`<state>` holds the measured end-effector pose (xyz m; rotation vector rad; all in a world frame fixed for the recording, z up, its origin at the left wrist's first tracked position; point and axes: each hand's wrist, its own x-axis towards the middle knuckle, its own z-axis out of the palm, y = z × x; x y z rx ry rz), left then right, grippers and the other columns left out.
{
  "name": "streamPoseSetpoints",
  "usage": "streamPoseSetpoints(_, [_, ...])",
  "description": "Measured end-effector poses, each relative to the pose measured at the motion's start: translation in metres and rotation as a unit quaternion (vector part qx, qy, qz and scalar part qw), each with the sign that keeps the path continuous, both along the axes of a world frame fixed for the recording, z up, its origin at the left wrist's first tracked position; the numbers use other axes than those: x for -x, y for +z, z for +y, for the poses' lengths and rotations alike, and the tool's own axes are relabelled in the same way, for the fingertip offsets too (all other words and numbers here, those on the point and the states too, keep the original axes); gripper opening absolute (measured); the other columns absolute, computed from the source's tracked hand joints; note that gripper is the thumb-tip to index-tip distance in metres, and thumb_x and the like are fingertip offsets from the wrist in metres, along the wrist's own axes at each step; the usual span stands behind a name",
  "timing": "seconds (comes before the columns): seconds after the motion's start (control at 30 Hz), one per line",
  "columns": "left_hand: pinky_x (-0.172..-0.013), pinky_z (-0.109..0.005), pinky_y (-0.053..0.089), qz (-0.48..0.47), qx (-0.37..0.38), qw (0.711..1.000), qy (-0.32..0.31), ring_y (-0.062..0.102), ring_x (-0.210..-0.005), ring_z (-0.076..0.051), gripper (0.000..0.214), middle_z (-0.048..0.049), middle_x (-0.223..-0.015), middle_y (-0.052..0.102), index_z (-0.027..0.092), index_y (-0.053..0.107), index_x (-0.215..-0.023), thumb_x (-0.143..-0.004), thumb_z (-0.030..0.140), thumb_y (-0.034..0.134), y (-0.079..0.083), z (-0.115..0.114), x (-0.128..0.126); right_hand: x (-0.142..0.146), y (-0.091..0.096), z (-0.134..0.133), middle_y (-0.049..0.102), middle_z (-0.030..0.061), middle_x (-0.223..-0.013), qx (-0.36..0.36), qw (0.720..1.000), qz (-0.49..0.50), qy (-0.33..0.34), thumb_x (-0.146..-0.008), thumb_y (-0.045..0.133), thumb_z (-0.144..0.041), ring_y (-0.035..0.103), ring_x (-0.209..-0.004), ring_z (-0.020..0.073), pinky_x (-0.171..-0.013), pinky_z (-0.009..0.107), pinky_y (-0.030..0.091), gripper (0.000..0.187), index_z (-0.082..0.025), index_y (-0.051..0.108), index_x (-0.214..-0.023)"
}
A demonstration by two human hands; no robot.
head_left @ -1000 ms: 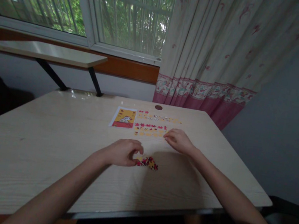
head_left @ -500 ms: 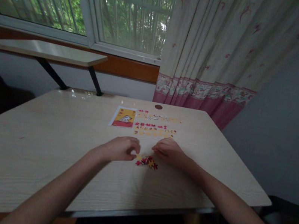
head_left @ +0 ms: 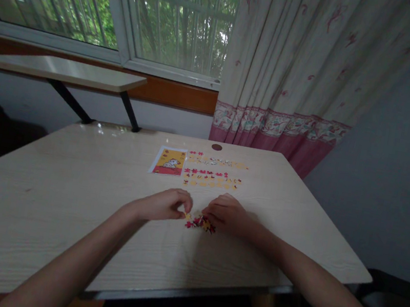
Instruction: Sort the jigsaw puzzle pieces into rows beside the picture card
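Observation:
A small pile of red and yellow jigsaw pieces [head_left: 199, 223] lies on the table between my hands. At its left edge my left hand [head_left: 168, 203] pinches a yellow jigsaw piece [head_left: 187, 216] between thumb and forefinger. From the right, my right hand [head_left: 228, 213] reaches over the pile with its fingers drawn together at the top of it; what they grip, if anything, is hidden. Beyond the hands, several rows of sorted jigsaw pieces [head_left: 209, 178] lie flat. Left of these rows is a picture card [head_left: 170, 162] showing a white dog on yellow and red.
The pale wooden table [head_left: 64, 204] has its front edge close to me. A raised shelf [head_left: 62, 70] on black legs stands at the back left. A brown disc [head_left: 217, 147] lies near the far edge, below a floral curtain [head_left: 278, 82].
My right hand has moved left and down onto the pile, its fingertips now among the pieces. The left hand stays almost in place beside the yellow piece.

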<state>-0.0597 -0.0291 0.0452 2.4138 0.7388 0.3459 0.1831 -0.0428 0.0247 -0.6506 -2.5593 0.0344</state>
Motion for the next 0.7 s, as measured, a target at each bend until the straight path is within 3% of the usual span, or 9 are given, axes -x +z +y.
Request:
streamPoseSetpoints(0.1, [-0.059, -0.022, 0.039, -0.025, 0.035, 0.999, 0.033, 0.048, -0.063, -0.011, 0.006, -0.0002, -0.070, 0.056, 0.015, 0.059, -0.078, -0.075, 0.018, 0.056, -0.004, 0.000, 0.000, 0.002, -0.001, -0.002, 0.065, 0.0020, -0.075, -0.006, 1.000, 0.013, 0.003, -0.088, 0.050, -0.030, 0.056, -0.070, 0.0124, -0.069, 0.026, 0.039, 0.019, -0.018, 0.064, -0.084])
streamPoseSetpoints(0.23, [-0.055, -0.022, 0.038, -0.112, 0.099, 0.983, 0.102, 0.047, -0.061, -0.010, 0.022, -0.0008, -0.072, 0.058, 0.014, 0.061, -0.096, -0.078, 0.025, 0.055, -0.013, 0.002, -0.005, 0.002, 0.000, -0.002, 0.066, 0.0020, -0.076, -0.009, 0.999, 0.037, -0.009, -0.087, 0.049, -0.028, 0.057, -0.070, 0.0128, -0.069, 0.026, 0.038, 0.018, -0.018, 0.063, -0.083])
streamPoseSetpoints(0.4, [-0.056, -0.021, 0.039, -0.233, 0.226, 0.929, 0.179, 0.051, -0.058, -0.010, 0.019, -0.0021, -0.066, 0.062, 0.012, 0.062, -0.075, -0.071, 0.031, 0.065, -0.022, 0.002, -0.021, 0.005, 0.000, -0.001, 0.067, 0.0012, -0.076, -0.015, 0.994, 0.081, -0.078, -0.087, 0.048, -0.028, 0.058, -0.072, 0.0137, -0.070, 0.028, 0.037, 0.019, -0.020, 0.065, -0.085])
streamPoseSetpoints(0.53, [-0.059, -0.022, 0.042, -0.302, 0.302, 0.877, 0.220, 0.056, -0.059, -0.010, 0.021, -0.0015, -0.066, 0.064, 0.013, 0.061, -0.074, -0.063, 0.028, 0.071, -0.025, -0.002, -0.032, 0.008, -0.005, -0.001, 0.068, 0.0012, -0.080, -0.016, 0.987, 0.110, -0.118, -0.084, 0.054, -0.038, 0.059, -0.074, 0.0146, -0.071, 0.028, 0.037, 0.020, -0.021, 0.066, -0.088])
streamPoseSetpoints(0.7, [-0.059, -0.022, 0.042, -0.315, 0.343, 0.855, 0.231, 0.057, -0.059, -0.010, 0.023, -0.0018, -0.068, 0.066, 0.013, 0.062, -0.074, -0.060, 0.027, 0.074, -0.023, -0.006, -0.036, 0.008, -0.009, 0.000, 0.069, 0.0015, -0.084, -0.025, 0.983, 0.117, -0.141, -0.081, 0.057, -0.045, 0.060, -0.077, 0.0151, -0.074, 0.028, 0.036, 0.027, -0.023, 0.065, -0.094])
